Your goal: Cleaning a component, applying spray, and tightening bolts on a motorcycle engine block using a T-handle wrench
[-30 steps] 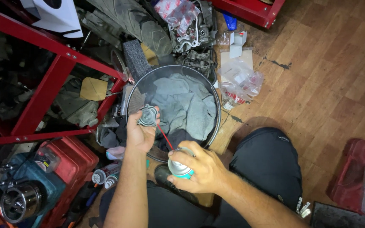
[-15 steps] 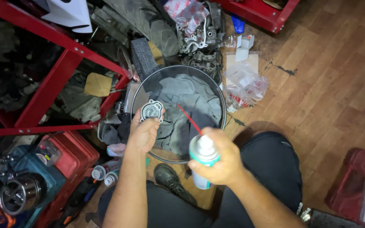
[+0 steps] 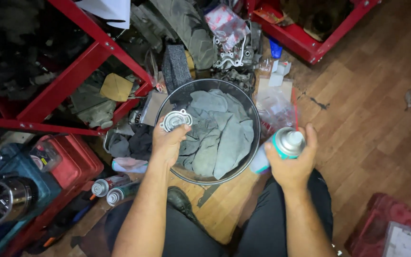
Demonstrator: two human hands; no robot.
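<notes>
I see left hand [image 3: 167, 143] gripping round metal part [image 3: 176, 119] over basin [image 3: 255, 119] rim, at 9 o'clock; right hand [image 3: 292, 162] clasps spray can [image 3: 287, 143], 3 o'clock, outside basin of grey rags [image 3: 220, 133].

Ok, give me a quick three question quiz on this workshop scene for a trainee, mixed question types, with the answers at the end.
1. True or false: the left hand holds a round metal part over the mesh basket.
2. What does the right hand hold? A) spray can B) wrench C) grey rag
3. What fills the basket?

Key:
1. True.
2. A, the spray can, top facing the camera.
3. Grey rags.
</notes>
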